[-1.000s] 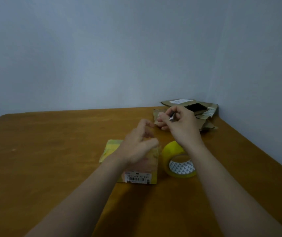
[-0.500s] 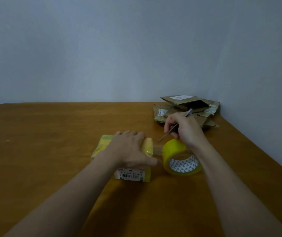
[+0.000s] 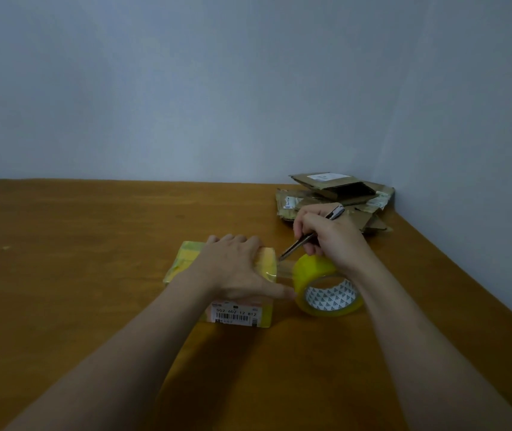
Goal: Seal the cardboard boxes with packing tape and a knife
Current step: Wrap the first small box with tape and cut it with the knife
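Note:
A small cardboard box point(image 3: 186, 259) wrapped in yellowish tape lies on the wooden table point(image 3: 77, 275), with a barcode label on its near side. My left hand point(image 3: 236, 265) presses flat on top of it, thumb stretched toward the yellow tape roll point(image 3: 326, 284) standing just right of the box. A short strip of tape runs from the roll to the box's right edge. My right hand point(image 3: 332, 234) grips a slim metal knife point(image 3: 298, 244) like a pen, its tip at that strip near the box's far right corner.
A pile of flattened and open cardboard boxes point(image 3: 335, 194) sits in the far right corner against the grey walls. The table's right edge runs diagonally close to the wall.
My left hand came down from mid-air and pressed onto the box. My right hand lowered the knife from near the far pile to the tape strip between roll and box.

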